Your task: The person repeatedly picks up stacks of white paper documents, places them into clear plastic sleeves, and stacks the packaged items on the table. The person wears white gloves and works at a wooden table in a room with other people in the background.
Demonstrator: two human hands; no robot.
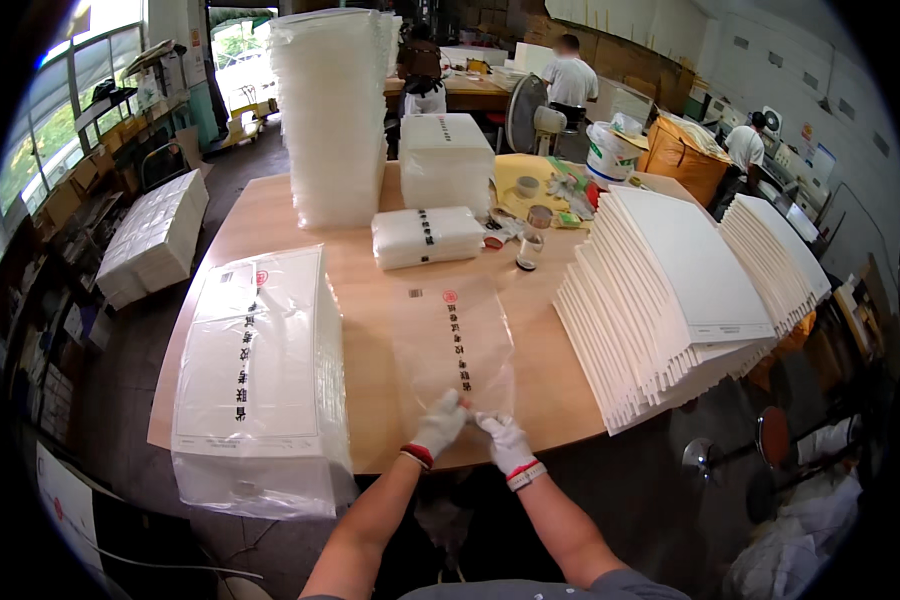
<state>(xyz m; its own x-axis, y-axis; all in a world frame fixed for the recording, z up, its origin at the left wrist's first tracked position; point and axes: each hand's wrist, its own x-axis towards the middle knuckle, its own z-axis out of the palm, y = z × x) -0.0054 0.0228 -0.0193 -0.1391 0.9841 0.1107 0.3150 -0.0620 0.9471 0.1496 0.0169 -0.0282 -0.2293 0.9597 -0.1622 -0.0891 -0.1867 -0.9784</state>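
Note:
A clear plastic bag (pixel 430 350) with dark printing and a round red mark lies flat on the wooden table (pixel 370 370) in front of me. At its near edge, my left hand (pixel 439 423) in a white glove has its fingers closed on the bag. My right hand (pixel 507 440), gloved too and with a band at the wrist, pinches the same edge just beside it. The fingertips of both hands almost meet. To the left stands a tall stack of bagged white sheets (pixel 280 370); fanned piles of white paper packs (pixel 670 280) rise on the right.
Behind the bag lie a short bundle of plastic bags (pixel 427 238), a taller bag stack (pixel 446 160) and a very tall one (pixel 330 120). Tape rolls (pixel 539 217) and a white bucket (pixel 610 155) stand farther back. Other people work beyond a fan (pixel 526 112).

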